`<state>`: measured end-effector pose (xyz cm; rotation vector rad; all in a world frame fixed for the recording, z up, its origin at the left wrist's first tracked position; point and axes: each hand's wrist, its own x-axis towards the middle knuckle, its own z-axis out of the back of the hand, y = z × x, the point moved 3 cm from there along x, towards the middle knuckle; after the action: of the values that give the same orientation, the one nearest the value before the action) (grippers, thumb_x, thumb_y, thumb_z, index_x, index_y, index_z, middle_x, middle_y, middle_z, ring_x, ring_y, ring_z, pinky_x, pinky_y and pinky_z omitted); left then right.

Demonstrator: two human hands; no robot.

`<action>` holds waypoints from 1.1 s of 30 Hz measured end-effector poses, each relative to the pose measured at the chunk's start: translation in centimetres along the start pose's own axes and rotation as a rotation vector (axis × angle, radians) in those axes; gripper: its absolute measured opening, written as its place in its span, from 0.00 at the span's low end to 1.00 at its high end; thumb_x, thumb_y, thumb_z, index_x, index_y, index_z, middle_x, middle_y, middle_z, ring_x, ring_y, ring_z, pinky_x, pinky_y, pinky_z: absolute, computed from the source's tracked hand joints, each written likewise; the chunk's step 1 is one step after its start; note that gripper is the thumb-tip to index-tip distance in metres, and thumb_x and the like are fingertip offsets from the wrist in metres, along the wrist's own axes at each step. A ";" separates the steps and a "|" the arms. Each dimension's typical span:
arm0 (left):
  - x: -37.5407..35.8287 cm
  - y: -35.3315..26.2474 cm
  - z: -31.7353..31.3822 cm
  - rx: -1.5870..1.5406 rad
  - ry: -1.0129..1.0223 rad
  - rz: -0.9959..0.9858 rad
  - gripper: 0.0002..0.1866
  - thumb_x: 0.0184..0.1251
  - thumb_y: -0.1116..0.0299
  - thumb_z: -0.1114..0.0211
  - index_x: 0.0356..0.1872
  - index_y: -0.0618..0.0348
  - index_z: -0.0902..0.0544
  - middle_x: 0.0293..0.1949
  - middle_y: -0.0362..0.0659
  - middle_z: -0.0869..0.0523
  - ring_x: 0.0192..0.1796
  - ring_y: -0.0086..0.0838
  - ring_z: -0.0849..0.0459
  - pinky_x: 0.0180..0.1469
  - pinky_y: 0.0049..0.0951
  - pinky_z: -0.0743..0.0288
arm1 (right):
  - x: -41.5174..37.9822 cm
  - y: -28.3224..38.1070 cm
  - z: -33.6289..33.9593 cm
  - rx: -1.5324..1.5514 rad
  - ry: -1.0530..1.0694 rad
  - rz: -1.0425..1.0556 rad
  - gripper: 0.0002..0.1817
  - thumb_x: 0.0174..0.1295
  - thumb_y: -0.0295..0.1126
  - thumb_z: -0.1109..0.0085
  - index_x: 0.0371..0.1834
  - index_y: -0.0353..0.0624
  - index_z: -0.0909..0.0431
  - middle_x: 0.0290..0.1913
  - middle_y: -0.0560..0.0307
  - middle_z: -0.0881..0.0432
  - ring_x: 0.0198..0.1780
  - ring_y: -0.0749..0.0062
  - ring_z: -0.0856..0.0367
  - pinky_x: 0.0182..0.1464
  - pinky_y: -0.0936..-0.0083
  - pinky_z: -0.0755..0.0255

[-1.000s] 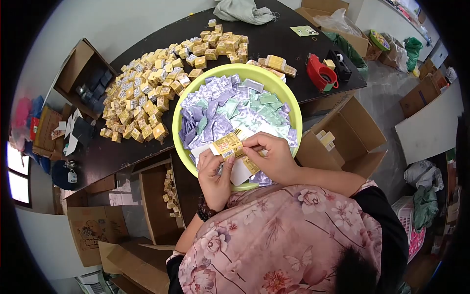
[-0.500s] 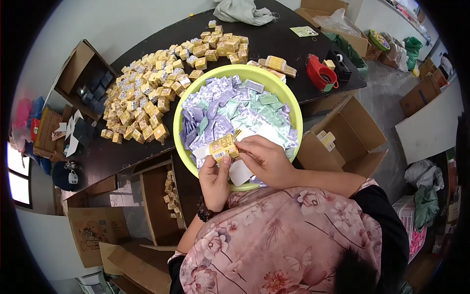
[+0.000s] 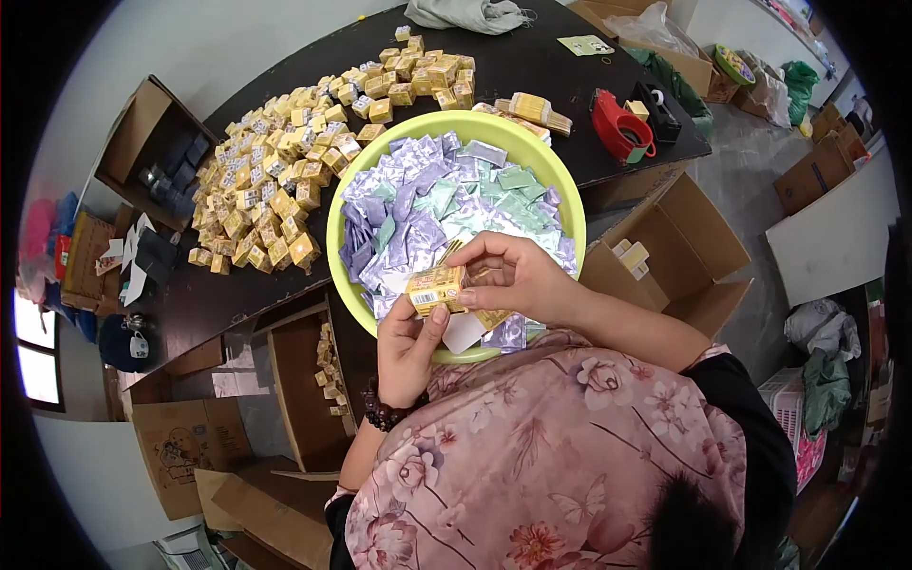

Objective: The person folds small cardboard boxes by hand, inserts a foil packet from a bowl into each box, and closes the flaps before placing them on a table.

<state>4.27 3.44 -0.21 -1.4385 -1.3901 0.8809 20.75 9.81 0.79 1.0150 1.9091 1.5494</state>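
My left hand [image 3: 408,344] grips a small yellow printed carton [image 3: 435,291] with a barcode on its side, thumb in front. My right hand [image 3: 518,277] is closed around the carton's right end, thumb and fingers at its flaps; a yellow printed flap shows beneath the thumb. Thin dark-and-yellow edges stick up at the carton's top beside the right fingertips; what they are I cannot make out. Below both hands stands a lime-green basin [image 3: 337,275] filled with purple sachets [image 3: 418,166] and green sachets [image 3: 518,179]. A white piece [image 3: 463,332] lies just under the carton.
Many small yellow boxes [image 3: 275,180] are heaped on the dark table [image 3: 560,76]. Flat yellow card pieces [image 3: 537,109], a red tape dispenser [image 3: 619,128] and a black one [image 3: 657,119] lie behind the basin. Open cardboard boxes [image 3: 698,228] stand around the table.
My right hand's fingers have lifted and curled more over the carton's end, and a yellow flap now shows below them. The left hand keeps its hold. The view has shifted slightly.
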 end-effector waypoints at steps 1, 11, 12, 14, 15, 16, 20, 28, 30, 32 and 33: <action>0.0 0.1 0.0 0.007 0.003 0.020 0.18 0.73 0.74 0.42 0.60 0.69 0.28 0.55 0.46 0.19 0.56 0.26 0.21 0.59 0.26 0.30 | 0.0 -0.3 0.0 0.078 -0.004 -0.008 0.20 0.59 0.26 0.31 0.53 0.36 0.26 0.47 0.56 0.20 0.49 0.80 0.21 0.50 0.82 0.24; -0.1 0.3 -0.3 -0.109 0.059 0.066 0.16 0.75 0.73 0.43 0.59 0.67 0.27 0.52 0.43 0.17 0.53 0.21 0.20 0.57 0.23 0.27 | -0.3 -0.4 0.2 -0.003 0.032 0.036 0.16 0.60 0.28 0.31 0.48 0.35 0.23 0.46 0.58 0.19 0.48 0.78 0.20 0.48 0.81 0.24; 0.1 0.2 -0.5 -0.110 0.063 0.065 0.16 0.75 0.73 0.43 0.59 0.67 0.27 0.52 0.43 0.17 0.53 0.21 0.20 0.57 0.23 0.27 | -0.3 -0.5 0.0 0.021 0.012 0.037 0.15 0.61 0.28 0.32 0.47 0.35 0.23 0.46 0.58 0.19 0.47 0.78 0.20 0.47 0.80 0.24; 0.2 -0.2 -0.4 0.010 -0.025 0.052 0.12 0.72 0.74 0.41 0.54 0.65 0.23 0.48 0.43 0.17 0.49 0.23 0.20 0.53 0.25 0.27 | 0.1 -0.4 1.1 -0.184 -0.033 0.134 0.13 0.63 0.31 0.35 0.46 0.36 0.21 0.44 0.57 0.18 0.46 0.76 0.19 0.46 0.76 0.24; 0.4 -0.1 0.2 0.009 -0.026 0.051 0.12 0.72 0.74 0.41 0.54 0.65 0.23 0.48 0.43 0.17 0.49 0.23 0.20 0.53 0.25 0.27 | 0.8 0.1 2.6 -0.410 -0.059 0.230 0.12 0.64 0.33 0.36 0.46 0.37 0.21 0.43 0.57 0.17 0.45 0.74 0.19 0.46 0.74 0.24; 0.7 -0.3 1.2 0.349 -0.020 -0.025 0.10 0.70 0.74 0.39 0.50 0.64 0.21 0.44 0.43 0.17 0.46 0.27 0.20 0.50 0.28 0.27 | 1.6 1.2 4.0 -0.634 -0.183 0.333 0.10 0.64 0.30 0.39 0.45 0.38 0.19 0.43 0.51 0.17 0.43 0.65 0.17 0.46 0.69 0.23; 2.0 -2.6 0.2 0.992 0.035 -0.353 0.07 0.59 0.77 0.33 0.38 0.63 0.18 0.35 0.48 0.22 0.38 0.42 0.24 0.44 0.37 0.30 | 5.8 -0.3 11.0 -1.542 -0.198 0.249 0.13 0.61 0.22 0.44 0.49 0.36 0.21 0.45 0.42 0.19 0.47 0.53 0.20 0.51 0.65 0.25; 2.5 -0.5 1.1 1.114 -0.049 -0.676 0.26 0.47 0.77 0.24 0.49 0.58 0.25 0.46 0.52 0.23 0.49 0.44 0.25 0.45 0.36 0.27 | 3.4 3.5 4.8 -0.978 -0.311 0.463 0.09 0.59 0.24 0.37 0.42 0.33 0.19 0.33 0.50 0.18 0.37 0.63 0.19 0.40 0.72 0.26; 2.4 -0.2 0.6 1.172 -0.103 -0.785 0.32 0.45 0.77 0.23 0.54 0.54 0.29 0.53 0.54 0.27 0.52 0.46 0.26 0.45 0.36 0.26 | 1.4 3.5 1.1 -0.725 -0.220 0.462 0.09 0.57 0.24 0.33 0.40 0.33 0.18 0.34 0.52 0.18 0.35 0.71 0.19 0.37 0.76 0.27; 2.7 -0.3 0.0 1.239 -0.176 -0.938 0.45 0.43 0.76 0.21 0.64 0.46 0.37 0.68 0.60 0.41 0.60 0.50 0.30 0.48 0.38 0.24 | 0.4 2.7 -0.5 -0.709 -0.274 0.498 0.09 0.57 0.24 0.32 0.40 0.33 0.18 0.34 0.52 0.18 0.34 0.71 0.20 0.37 0.77 0.27; 2.8 -0.3 -0.3 1.237 -0.175 -0.944 0.45 0.43 0.76 0.21 0.64 0.46 0.37 0.68 0.60 0.41 0.60 0.50 0.30 0.48 0.38 0.24 | 0.2 2.5 -0.8 -0.694 -0.320 0.529 0.09 0.56 0.24 0.32 0.39 0.33 0.18 0.34 0.53 0.17 0.34 0.72 0.20 0.36 0.77 0.28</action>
<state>4.71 6.18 0.48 0.2402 -1.0579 0.9117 20.70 9.69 3.43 1.3715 0.8027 1.9707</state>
